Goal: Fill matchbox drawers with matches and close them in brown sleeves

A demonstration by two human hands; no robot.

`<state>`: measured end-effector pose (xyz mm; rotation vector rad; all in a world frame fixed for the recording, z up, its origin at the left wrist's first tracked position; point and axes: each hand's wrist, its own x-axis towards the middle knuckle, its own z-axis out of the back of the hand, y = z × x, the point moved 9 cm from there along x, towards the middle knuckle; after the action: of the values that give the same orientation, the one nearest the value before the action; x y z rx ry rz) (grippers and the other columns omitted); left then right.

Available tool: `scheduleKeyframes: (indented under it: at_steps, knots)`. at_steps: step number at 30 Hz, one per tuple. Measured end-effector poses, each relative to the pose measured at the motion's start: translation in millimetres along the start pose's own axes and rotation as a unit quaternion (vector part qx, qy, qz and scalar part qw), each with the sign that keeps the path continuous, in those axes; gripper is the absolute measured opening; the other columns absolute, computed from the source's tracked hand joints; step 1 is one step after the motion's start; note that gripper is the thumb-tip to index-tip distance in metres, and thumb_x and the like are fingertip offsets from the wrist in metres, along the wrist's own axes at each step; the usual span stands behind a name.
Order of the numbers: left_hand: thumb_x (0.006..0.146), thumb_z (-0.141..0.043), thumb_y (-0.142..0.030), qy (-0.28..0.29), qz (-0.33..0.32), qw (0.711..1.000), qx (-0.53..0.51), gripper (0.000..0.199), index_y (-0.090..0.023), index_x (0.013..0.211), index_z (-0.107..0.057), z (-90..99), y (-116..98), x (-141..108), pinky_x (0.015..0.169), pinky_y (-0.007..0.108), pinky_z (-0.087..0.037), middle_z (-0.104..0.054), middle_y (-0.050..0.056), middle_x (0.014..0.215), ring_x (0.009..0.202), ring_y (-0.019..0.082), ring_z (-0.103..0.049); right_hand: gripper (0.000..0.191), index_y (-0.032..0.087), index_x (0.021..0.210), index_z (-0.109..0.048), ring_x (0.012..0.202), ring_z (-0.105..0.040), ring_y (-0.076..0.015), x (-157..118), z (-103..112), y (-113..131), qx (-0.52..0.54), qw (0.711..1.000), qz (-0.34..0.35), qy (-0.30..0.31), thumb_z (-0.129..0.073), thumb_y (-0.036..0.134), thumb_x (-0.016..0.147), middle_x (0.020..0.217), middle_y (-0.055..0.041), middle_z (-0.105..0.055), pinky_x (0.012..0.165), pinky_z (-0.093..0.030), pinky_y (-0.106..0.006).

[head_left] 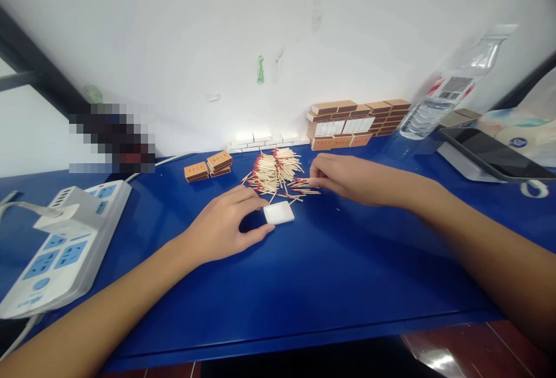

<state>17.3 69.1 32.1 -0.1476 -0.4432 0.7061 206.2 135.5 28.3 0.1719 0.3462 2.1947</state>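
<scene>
My left hand (234, 219) grips the left end of a small white matchbox tray (278, 213) between thumb and fingers, on the blue table. My right hand (332, 172) pinches several matches (306, 184) by their plain ends, their red heads pointing left. Just beyond the tray lies a heaped pile of red-headed matches (274, 172), with a few loose ones at its near edge. Left of the pile sit several orange-brown matchbox sleeves (219, 161). The tray's inside looks white, with no matches visible in it.
Against the wall, white matchbox trays (267, 142) and stacked matchboxes (341, 126) stand in rows. A plastic bottle (452, 88) and a phone (499, 149) on a white box are at right. A power strip (73, 250) with a plugged-in charger lies at left on the blue table (304, 297).
</scene>
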Motion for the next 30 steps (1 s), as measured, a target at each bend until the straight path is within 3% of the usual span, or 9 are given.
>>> scheduleKeyframes:
  at_steps: [4,8,13,17,23,27,30]
  knots:
    - [0.097,-0.07,-0.037,-0.001,0.004,1.0,0.005,0.022,-0.02,0.112,-0.072,-0.4,1.0,0.0,0.085,0.042,-0.059,-0.074,0.008,0.104,0.097,0.025,-0.069,0.032,0.022,0.096,-0.057,0.079,-0.06,-0.0215,-4.0,-0.2,23.2,0.039,0.998,0.039,-0.003,-0.043,0.049,0.108,0.099,-0.0091,-0.069,0.069,-0.04,-0.033]
    - [0.097,-0.07,-0.036,-0.008,0.002,1.0,0.002,0.021,-0.02,0.111,-0.072,0.0,-0.1,-0.2,0.082,0.041,-0.058,-0.073,0.008,0.102,0.094,0.024,-0.069,0.03,0.022,0.097,-0.057,0.081,-0.062,-0.0212,-5.5,-13.6,50.8,0.071,0.993,0.09,-0.001,-0.045,0.046,0.109,0.101,-0.008,-0.07,0.07,-0.041,-0.032]
    - [0.098,-0.069,-0.036,-0.005,-0.006,1.0,-0.001,0.024,-0.02,0.116,-0.071,-1.4,-3.5,-0.5,0.081,0.04,-0.058,-0.072,0.007,0.1,0.092,0.024,-0.068,0.022,0.019,0.098,-0.059,0.079,-0.062,-0.0206,-2.9,-29.0,67.5,0.026,0.995,0.098,-0.002,-0.05,0.035,0.109,0.104,-0.0095,-0.07,0.07,-0.041,-0.032]
    - [0.098,-0.069,-0.036,-0.004,-0.005,1.0,-0.004,0.023,-0.019,0.113,-0.071,-1.1,-3.6,-0.3,0.081,0.04,-0.058,-0.073,0.007,0.1,0.092,0.023,-0.068,0.016,0.018,0.099,-0.062,0.083,-0.064,-0.0215,-2.8,-30.4,72.3,-0.005,0.994,0.106,0.001,-0.054,0.029,0.107,0.106,-0.0104,-0.07,0.072,-0.042,-0.032]
    - [0.099,-0.068,-0.038,-0.001,0.001,1.0,-0.004,0.023,-0.019,0.11,-0.071,-1.5,-1.8,-1.2,0.081,0.041,-0.059,-0.073,0.008,0.101,0.093,0.024,-0.068,0.016,0.021,0.107,-0.064,0.083,-0.064,-0.0214,-8.3,-12.0,62.6,0.023,0.994,0.106,-0.018,-0.061,0.037,0.104,0.106,-0.0079,-0.072,0.068,-0.039,-0.031]
    - [0.098,-0.07,-0.037,-0.003,0.002,1.0,-0.003,0.022,-0.019,0.109,-0.07,-1.2,-2.0,-1.4,0.082,0.041,-0.059,-0.073,0.008,0.103,0.096,0.025,-0.068,0.025,0.022,0.097,-0.066,0.076,-0.062,-0.0212,-10.4,-9.4,50.3,0.0,0.998,0.068,0.015,-0.069,0.047,0.098,0.093,-0.0055,-0.073,0.065,-0.036,-0.031]
    - [0.098,-0.07,-0.037,-0.003,-0.002,1.0,-0.002,0.022,-0.018,0.108,-0.07,-1.4,-2.7,-1.1,0.081,0.041,-0.059,-0.073,0.008,0.102,0.094,0.025,-0.068,0.02,0.022,0.092,-0.067,0.075,-0.062,-0.0201,-11.2,-14.8,52.7,-0.008,0.996,0.072,0.042,-0.063,0.039,0.102,0.091,-0.0045,-0.073,0.065,-0.034,-0.031]
